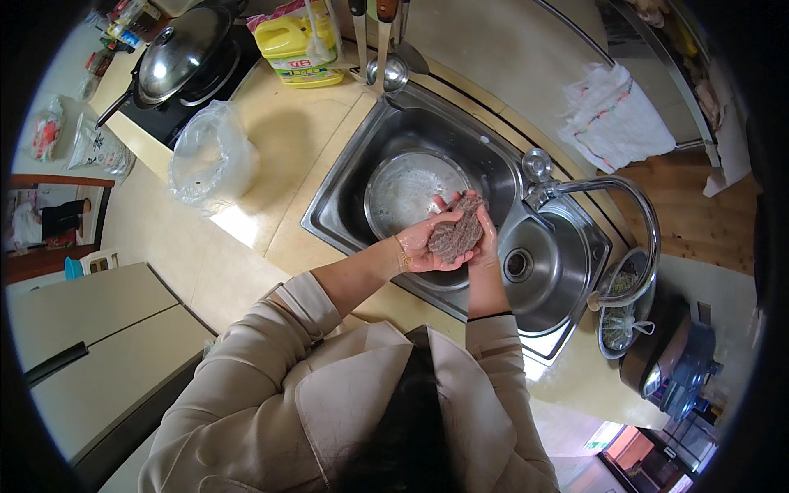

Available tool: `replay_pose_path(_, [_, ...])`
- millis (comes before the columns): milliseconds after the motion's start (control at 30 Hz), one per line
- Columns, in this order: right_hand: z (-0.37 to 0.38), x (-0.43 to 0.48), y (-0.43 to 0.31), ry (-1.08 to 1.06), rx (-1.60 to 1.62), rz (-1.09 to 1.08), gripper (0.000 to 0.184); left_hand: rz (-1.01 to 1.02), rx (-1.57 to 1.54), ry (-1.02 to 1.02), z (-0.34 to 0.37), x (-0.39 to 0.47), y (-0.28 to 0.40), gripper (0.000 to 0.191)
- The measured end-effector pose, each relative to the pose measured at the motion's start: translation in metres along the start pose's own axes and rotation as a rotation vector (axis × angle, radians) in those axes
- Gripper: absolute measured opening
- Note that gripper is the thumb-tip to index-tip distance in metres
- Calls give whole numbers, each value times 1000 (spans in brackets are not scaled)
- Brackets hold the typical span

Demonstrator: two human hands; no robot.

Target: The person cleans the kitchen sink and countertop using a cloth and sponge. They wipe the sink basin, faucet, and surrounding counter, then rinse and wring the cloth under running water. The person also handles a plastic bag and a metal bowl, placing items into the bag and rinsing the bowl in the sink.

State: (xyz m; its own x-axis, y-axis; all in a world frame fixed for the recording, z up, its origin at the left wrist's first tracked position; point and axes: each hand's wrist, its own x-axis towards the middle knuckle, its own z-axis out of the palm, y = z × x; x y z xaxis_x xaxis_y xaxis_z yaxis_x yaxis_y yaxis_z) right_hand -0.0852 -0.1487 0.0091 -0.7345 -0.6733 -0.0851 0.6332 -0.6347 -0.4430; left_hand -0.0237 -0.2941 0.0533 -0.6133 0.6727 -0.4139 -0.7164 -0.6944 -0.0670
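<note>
Above the larger basin of a stainless steel double sink [322, 215], my left hand [425, 243] and my right hand [487, 234] are cupped together around a brownish, fibrous wet cloth or scouring pad [457, 237]. Both hands look wet. Beneath them a round metal bowl [407, 191] holding some liquid sits in the basin, partly hidden by the hands. A curved chrome faucet [644, 215] arches over the smaller round basin [548, 277], right of my hands.
A bag-lined plastic bin [212, 163] stands on the counter at left, near a lidded wok [179, 55]. A yellow detergent jug [299, 49] and hanging ladles [388, 74] are behind the sink. At right are a white towel [616, 117] and a bowl with bagged greens [616, 333].
</note>
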Motion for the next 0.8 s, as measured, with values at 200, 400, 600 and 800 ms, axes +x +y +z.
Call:
replay_pose_path(200, [15, 37, -23, 297, -362, 153, 14, 67, 255, 125, -5, 6, 18, 25])
replay_pose_path(400, [3, 54, 2, 547, -817, 159, 21, 250, 758, 516, -34, 25, 23, 31])
replay_pose_path(600, [-17, 63, 50, 753, -1402, -17, 23, 485, 1699, 946, -68, 40, 18, 58])
replay_pose_path(800, [22, 35, 21, 228, -1306, -133, 68, 449, 1591, 737, -65, 21, 43, 56])
